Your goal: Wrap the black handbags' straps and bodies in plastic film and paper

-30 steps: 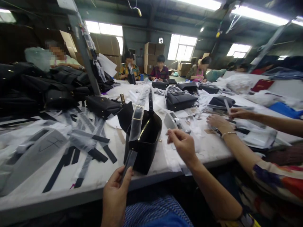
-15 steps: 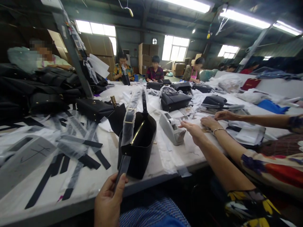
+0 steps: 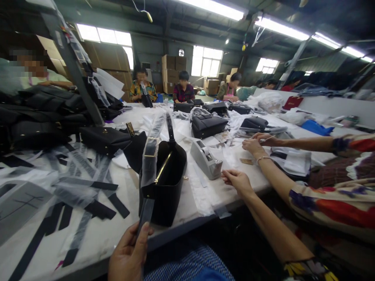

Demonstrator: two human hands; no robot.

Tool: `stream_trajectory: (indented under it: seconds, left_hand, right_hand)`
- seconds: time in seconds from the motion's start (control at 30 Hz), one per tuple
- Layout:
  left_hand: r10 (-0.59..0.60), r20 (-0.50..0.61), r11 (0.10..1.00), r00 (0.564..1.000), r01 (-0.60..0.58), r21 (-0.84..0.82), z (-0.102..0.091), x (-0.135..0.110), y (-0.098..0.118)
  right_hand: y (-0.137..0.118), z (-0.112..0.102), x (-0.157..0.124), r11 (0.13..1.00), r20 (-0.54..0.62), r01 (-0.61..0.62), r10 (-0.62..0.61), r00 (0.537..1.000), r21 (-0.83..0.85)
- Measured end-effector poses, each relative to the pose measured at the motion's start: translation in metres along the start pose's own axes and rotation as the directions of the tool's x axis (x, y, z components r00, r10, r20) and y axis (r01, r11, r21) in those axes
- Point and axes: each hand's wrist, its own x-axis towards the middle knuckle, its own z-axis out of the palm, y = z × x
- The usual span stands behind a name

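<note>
A black handbag (image 3: pixel 168 183) stands upright near the front edge of the white table (image 3: pixel 111 230). Its long strap (image 3: pixel 150 156), wrapped in clear plastic, runs from the bag's top down to my left hand (image 3: pixel 129 253), which pinches the strap's lower end below the table edge. My right hand (image 3: pixel 237 181) hovers just right of a grey tape dispenser (image 3: pixel 206 160). Its fingers are drawn together and point at the dispenser; what they hold, if anything, is too small to make out.
Black straps in plastic sleeves (image 3: pixel 88 187) lie scattered at the left, behind them a pile of black bags (image 3: pixel 43 117). A co-worker's two hands (image 3: pixel 254 146) work at my right. More bags (image 3: pixel 208 125) and several seated people (image 3: pixel 183 91) are farther down the table.
My right hand reached out to the tape dispenser and has drawn back toward the table edge. My left hand with the strap end has sunk a little lower.
</note>
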Motion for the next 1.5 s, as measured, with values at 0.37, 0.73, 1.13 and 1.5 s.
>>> stream_trajectory:
  seconds: [0.37,0.73,1.13,1.5]
  left_hand:
    - [0.071,0.067,0.997,0.995,-0.071,-0.003,0.0,-0.005,0.003]
    - [0.199,0.167,0.979,0.966,-0.191,-0.065,-0.003,-0.01,0.006]
    - [-0.222,0.373,0.92,0.901,0.32,-0.225,-0.007,-0.016,0.019]
    - [-0.222,0.444,0.929,0.868,0.326,-0.173,-0.007,-0.016,0.019]
  right_hand:
    - [-0.058,0.09,-0.127,0.998,0.675,0.008,-0.05,0.736,0.065]
    - [-0.058,0.166,-0.146,0.98,0.731,0.133,0.016,0.682,-0.145]
    - [-0.035,0.163,-0.157,0.961,0.695,0.265,-0.135,0.706,-0.083]
    - [-0.035,0.173,-0.161,0.99,0.684,0.137,-0.084,0.725,-0.023]
